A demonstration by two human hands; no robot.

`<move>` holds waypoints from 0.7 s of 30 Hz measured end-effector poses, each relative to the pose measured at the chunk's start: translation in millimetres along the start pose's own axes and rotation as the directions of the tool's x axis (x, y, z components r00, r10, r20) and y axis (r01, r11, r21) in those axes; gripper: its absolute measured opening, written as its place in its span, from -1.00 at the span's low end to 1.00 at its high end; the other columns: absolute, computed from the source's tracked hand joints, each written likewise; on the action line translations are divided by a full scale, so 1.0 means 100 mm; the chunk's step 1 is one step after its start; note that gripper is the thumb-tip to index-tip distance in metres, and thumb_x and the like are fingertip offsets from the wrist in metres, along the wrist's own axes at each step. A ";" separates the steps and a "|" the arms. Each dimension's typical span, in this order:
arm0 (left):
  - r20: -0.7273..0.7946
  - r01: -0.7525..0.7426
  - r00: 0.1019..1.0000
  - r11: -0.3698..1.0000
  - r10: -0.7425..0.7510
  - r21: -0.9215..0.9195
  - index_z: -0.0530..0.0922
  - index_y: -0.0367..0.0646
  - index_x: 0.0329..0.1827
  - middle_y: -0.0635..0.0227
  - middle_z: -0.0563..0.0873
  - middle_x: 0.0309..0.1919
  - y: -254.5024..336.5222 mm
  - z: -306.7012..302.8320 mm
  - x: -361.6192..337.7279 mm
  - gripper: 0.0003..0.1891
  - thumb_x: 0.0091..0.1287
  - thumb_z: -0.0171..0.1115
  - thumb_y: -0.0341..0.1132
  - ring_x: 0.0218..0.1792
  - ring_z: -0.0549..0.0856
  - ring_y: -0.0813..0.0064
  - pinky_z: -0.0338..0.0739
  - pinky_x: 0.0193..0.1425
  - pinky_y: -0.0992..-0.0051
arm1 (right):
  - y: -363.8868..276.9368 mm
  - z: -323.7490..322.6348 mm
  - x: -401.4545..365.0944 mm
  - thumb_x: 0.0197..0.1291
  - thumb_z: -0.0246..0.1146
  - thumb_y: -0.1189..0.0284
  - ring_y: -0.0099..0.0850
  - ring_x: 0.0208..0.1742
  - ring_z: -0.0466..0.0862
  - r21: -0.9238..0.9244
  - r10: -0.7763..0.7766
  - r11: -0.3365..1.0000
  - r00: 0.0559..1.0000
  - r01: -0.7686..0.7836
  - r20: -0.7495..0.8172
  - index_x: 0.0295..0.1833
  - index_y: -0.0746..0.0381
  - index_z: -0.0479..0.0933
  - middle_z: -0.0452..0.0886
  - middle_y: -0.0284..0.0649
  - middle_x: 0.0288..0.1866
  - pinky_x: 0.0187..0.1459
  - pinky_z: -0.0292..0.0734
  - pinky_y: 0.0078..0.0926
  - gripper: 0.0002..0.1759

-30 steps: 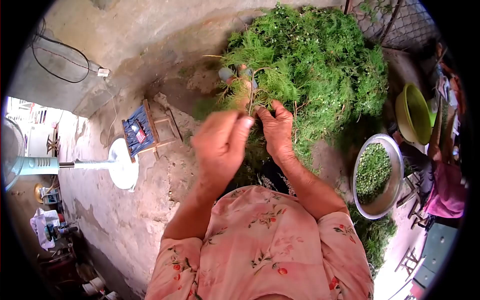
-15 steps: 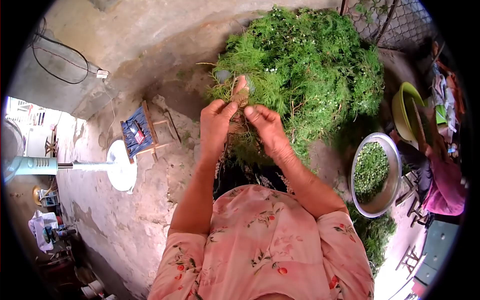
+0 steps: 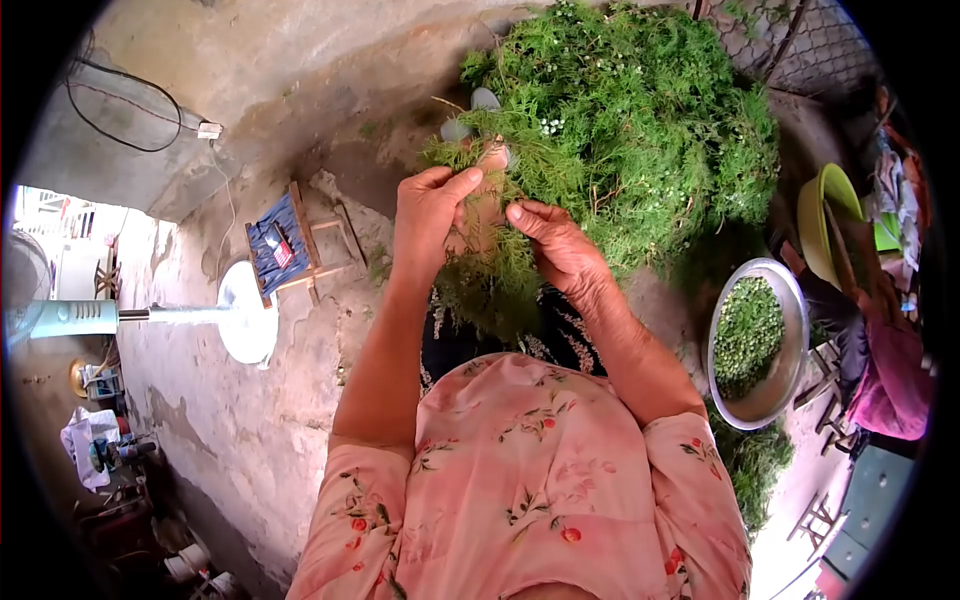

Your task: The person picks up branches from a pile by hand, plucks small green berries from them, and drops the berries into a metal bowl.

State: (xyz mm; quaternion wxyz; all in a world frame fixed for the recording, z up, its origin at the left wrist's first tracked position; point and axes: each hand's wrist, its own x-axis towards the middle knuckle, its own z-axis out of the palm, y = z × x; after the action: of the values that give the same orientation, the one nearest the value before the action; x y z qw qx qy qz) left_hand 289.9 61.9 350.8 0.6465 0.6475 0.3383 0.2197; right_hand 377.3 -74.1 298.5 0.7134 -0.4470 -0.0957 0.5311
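My left hand (image 3: 432, 212) is closed, thumb against fingers, on a feathery green conifer sprig (image 3: 490, 275) that hangs down over my lap. Across from it, my right hand (image 3: 560, 242) pinches the same sprig from the other side, thumb and forefinger together. What exactly lies between the fingertips is too small to make out. Just beyond both hands rises a big heap of green conifer branches (image 3: 640, 140) dotted with pale berries. To the right, a metal basin (image 3: 786, 360) holds many small green berries (image 3: 747, 335).
A small wooden folding stool (image 3: 283, 248) with blue webbing and a red packet stands left, near a pedestal fan (image 3: 75, 318). A yellow-green tub (image 3: 830, 205) is beyond the basin, beside a person in purple (image 3: 890, 385). More cut greenery (image 3: 750, 470) lies below the basin.
My right hand has shifted slightly right and down, widening the gap between my hands. More of the sprig now hangs over my lap. The view has tilted a little.
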 end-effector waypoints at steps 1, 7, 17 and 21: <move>-0.010 0.011 1.000 1.000 -0.011 0.005 0.63 -0.28 -0.40 0.51 0.48 -0.69 0.02 0.00 -0.01 -0.77 0.11 0.37 -0.25 -0.69 0.31 0.69 0.19 -0.62 0.61 | 0.02 -0.02 0.02 0.05 0.33 0.13 -0.29 0.32 0.21 0.014 0.016 1.000 1.000 -0.016 -0.010 0.06 0.34 0.47 0.49 -0.07 0.11 0.34 -0.08 -0.20 -0.42; -0.040 0.023 0.999 0.999 -0.025 -0.048 0.63 -0.28 -0.43 0.52 0.50 -0.69 0.08 0.09 0.00 -0.79 0.07 0.39 -0.28 -0.70 0.30 0.73 0.14 -0.65 0.64 | -0.06 -0.03 -0.02 0.10 0.31 0.23 -0.45 0.07 0.39 -0.020 -0.025 0.999 0.998 0.027 0.057 0.03 0.29 0.48 0.57 -0.27 -0.10 0.14 0.18 -0.37 -0.55; -0.026 -0.058 0.998 0.991 0.055 -0.122 0.64 -0.31 -0.46 0.51 0.57 -0.64 -0.11 0.24 0.07 -0.86 0.08 0.34 -0.38 -0.64 0.40 0.74 0.26 -0.58 0.65 | -0.08 0.11 -0.30 0.20 0.21 0.32 -0.42 0.00 0.49 0.075 -0.032 0.996 0.993 0.041 -0.111 0.08 0.41 0.41 0.55 -0.18 -0.04 0.09 0.36 -0.48 -0.56; -0.026 0.010 1.000 0.994 -0.013 -0.111 0.62 -0.30 -0.48 0.52 0.57 -0.64 -0.09 0.20 0.02 -0.83 0.10 0.33 -0.34 -0.64 0.41 0.75 0.27 -0.58 0.64 | -0.07 0.06 -0.26 0.16 0.24 0.24 -0.45 0.02 0.47 0.080 0.047 0.996 0.998 -0.042 -0.053 0.09 0.32 0.46 0.55 -0.25 -0.03 0.11 0.34 -0.45 -0.53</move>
State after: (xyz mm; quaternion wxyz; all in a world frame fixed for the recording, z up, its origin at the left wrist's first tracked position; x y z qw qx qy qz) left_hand 304.5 49.2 340.1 0.6781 0.6056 0.3382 0.2431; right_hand 367.3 -93.3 315.8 0.7208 -0.4350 -0.0454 0.5378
